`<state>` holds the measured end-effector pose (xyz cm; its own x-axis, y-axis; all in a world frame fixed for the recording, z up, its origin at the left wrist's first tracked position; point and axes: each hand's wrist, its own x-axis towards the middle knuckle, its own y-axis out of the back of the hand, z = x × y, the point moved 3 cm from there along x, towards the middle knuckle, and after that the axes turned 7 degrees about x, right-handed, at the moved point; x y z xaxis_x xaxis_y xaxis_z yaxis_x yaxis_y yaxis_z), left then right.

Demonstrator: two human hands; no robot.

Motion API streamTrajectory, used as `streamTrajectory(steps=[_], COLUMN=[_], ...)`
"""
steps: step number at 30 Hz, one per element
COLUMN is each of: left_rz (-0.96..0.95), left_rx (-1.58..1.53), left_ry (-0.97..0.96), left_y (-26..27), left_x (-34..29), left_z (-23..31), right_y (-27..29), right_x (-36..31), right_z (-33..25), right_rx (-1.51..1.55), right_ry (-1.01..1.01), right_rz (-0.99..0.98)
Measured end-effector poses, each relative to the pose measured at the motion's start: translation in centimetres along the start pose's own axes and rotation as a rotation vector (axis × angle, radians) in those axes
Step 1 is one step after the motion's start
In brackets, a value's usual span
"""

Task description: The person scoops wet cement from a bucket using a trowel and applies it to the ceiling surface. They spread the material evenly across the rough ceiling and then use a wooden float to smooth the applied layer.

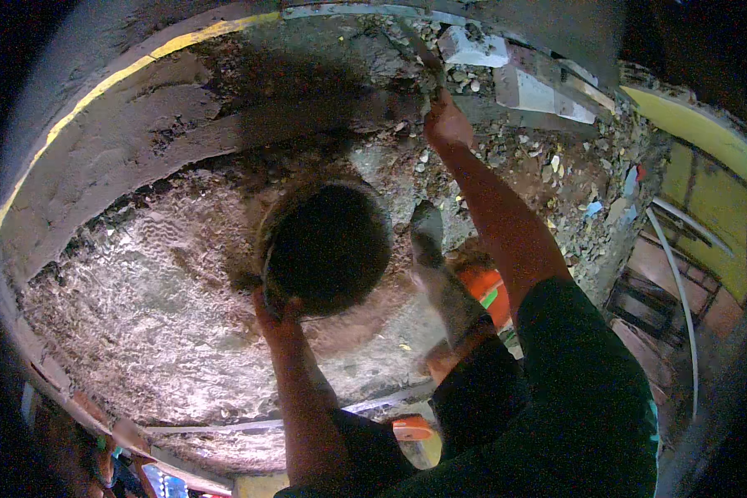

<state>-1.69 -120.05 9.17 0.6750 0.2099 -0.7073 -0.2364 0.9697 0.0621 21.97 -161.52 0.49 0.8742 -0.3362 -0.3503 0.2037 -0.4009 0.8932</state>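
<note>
Left grip (pixel 279 320) clasps a dark bucket (pixel 330 247) near its rim, right grip (pixel 446 124) a slim tool (pixel 422 51); rough ground (pixel 158 290) meets rubble (pixel 560 170) and grey border (pixel 120 153).

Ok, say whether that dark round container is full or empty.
Cannot tell: the container opens toward the camera, but inside shows only black.

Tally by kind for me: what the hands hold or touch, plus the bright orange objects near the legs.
Round dark container, at the left hand: 1
Hand tool, in the right hand: 1
Orange objects, exact kind unclear: 2
Total: 4
</note>
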Motion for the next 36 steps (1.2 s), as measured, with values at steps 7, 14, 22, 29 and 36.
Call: streamTrajectory(steps=[7,14,22,29,36], left_rz=[0.116,0.058,0.044,0.113,-0.038], left_rx=[0.11,0.653,0.608,0.36,0.49], left_ry=[-0.02,-0.348,-0.303,-0.136,-0.143], left_y=[0.1,-2.7,-5.4,-3.0,-4.2], left_x=[0.4,-0.4,-1.6,-1.4,-1.6], left_z=[-2.3,1.5,3.1,1.2,2.4], right_y=[9.2,11.9,-3.6,-7.2,-8.1], right_x=[-12.8,-22.8,-19.6,-22.7,-24.1], right_z=[-0.5,-2.0,-4.5,-3.7,-3.7], right_rx=[0.041,-0.355,-0.426,-0.244,-0.004], right_ry=[0.166,0.29,0.486,0.676,0.229], right_rz=[-0.119,-0.756,-0.936,-1.012,-1.182])
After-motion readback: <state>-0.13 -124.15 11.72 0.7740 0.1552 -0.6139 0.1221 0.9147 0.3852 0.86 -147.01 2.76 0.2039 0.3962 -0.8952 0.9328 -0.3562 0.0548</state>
